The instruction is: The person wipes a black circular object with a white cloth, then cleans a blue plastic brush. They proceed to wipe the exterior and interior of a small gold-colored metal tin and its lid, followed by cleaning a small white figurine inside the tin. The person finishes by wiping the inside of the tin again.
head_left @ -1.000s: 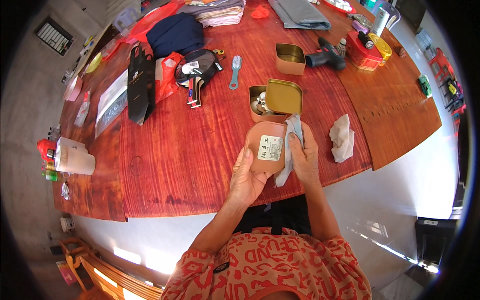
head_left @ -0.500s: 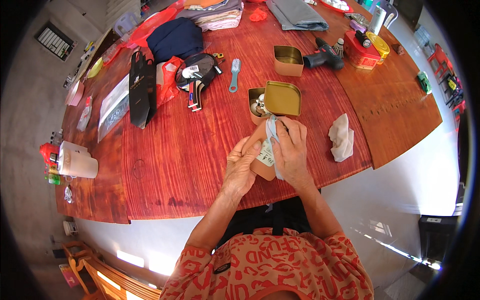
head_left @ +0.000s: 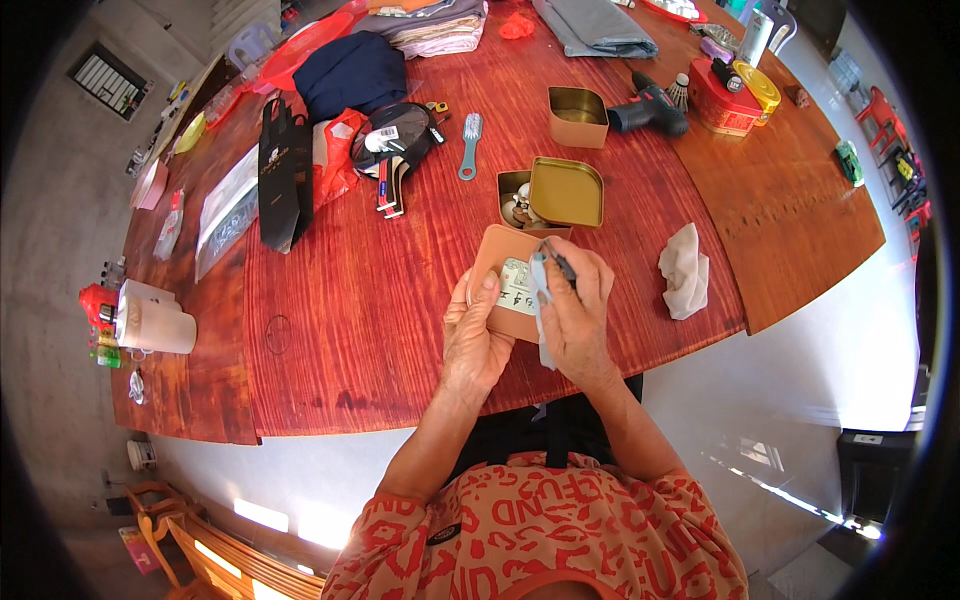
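Observation:
My left hand (head_left: 473, 330) grips an orange-brown tin lid (head_left: 508, 243) by its left edge, thumb on top. A pale label (head_left: 515, 288) with dark marks sits on the lid's face, turned up toward me. At the lid's right edge, my right hand (head_left: 582, 318) is closed on a thin pale blue cloth (head_left: 540, 275). A small dark object (head_left: 562, 266) shows between its fingers; its kind is unclear. Just beyond is an open tin box (head_left: 512, 185) holding small whitish and metallic pieces, with a gold-lined lid (head_left: 567, 195) leaning over it.
Another open tin box (head_left: 578, 132) stands farther back, beside a dark power drill (head_left: 650, 112) and a shuttlecock (head_left: 680, 92). A crumpled white cloth (head_left: 684, 272) lies to the right. Left of the boxes are a blue-handled brush (head_left: 469, 150) and a black bag (head_left: 285, 180).
The lid has turned flatter and more upright, so its label faces me more. My right hand has shifted a little, and the dark object in its fingers now shows.

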The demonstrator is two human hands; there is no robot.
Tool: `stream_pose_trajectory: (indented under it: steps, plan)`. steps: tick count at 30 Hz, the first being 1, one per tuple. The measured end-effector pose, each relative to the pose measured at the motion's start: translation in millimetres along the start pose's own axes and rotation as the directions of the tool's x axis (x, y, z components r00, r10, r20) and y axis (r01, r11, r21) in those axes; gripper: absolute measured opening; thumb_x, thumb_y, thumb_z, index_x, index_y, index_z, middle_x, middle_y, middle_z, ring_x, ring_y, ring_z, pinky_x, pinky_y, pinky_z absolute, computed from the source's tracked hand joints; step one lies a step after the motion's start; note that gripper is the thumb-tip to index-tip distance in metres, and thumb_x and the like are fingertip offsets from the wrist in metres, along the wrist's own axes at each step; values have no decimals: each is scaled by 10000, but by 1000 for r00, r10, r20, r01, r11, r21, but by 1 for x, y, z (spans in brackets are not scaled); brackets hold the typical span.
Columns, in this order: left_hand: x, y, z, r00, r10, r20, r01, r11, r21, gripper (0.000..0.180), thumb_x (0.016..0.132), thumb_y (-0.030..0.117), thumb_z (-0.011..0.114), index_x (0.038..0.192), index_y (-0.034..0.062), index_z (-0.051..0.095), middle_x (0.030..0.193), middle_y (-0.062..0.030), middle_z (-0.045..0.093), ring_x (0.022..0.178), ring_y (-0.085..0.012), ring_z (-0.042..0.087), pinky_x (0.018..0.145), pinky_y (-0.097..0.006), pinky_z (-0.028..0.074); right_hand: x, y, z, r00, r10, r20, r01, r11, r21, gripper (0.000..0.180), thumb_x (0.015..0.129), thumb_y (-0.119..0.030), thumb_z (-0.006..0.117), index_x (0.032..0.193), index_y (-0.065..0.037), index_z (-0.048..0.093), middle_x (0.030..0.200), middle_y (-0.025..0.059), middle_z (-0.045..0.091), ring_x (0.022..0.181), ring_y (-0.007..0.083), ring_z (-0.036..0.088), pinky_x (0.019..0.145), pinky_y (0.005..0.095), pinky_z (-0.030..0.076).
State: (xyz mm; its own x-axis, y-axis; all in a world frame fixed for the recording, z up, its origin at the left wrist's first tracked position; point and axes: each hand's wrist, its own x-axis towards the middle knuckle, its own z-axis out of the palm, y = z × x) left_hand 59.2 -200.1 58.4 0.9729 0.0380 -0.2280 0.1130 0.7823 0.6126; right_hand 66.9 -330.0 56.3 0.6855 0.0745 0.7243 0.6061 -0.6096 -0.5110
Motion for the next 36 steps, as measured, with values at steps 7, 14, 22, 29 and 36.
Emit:
stream_pose_trajectory:
  steps: [7,14,22,29,36]
  plan:
    - [-5,0,5,1000,-25,9,25,1000,-10,263,942,144,555,1198,92,522,1116,-28,604,1033,-154,595,897,-340,523,-2,7,-2,991,134,21,-136,988,76,419,764,1,576,1182,35,582,1268,147,478,1092,326,433,951,396,349]
    - [0,-8,-7,999,27,26,-27,1000,3,264,936,161,573,1181,79,520,1102,-32,601,1009,-142,593,891,-308,517,-19,-14,1,986,-120,112,135,982,-133,290,784,-103,617,1068,-54,654,1244,38,529,1073,232,466,906,379,335]
    - [-13,-8,6,989,-20,145,-3,987,158,296,912,96,603,1194,37,534,1112,-53,621,1006,-123,599,881,-280,515,17,14,-1,999,39,-7,-40,999,-33,393,782,-64,586,1168,10,585,1236,80,517,1081,288,443,888,395,353]
    - [-7,-13,-17,905,152,398,-319,860,398,343,925,-14,525,1265,7,485,1140,-62,612,1054,-117,584,903,-255,489,6,0,3,971,-228,69,219,968,126,264,761,-51,642,1022,-12,662,1199,57,558,1055,275,448,899,369,393]
    - [-18,-9,1,928,112,357,-290,817,499,296,921,6,557,1216,-10,533,1081,-50,632,973,-76,576,845,-223,480,14,3,-5,1000,7,-25,-4,992,125,342,817,-37,581,1155,14,576,1203,121,528,1052,311,461,896,387,401]
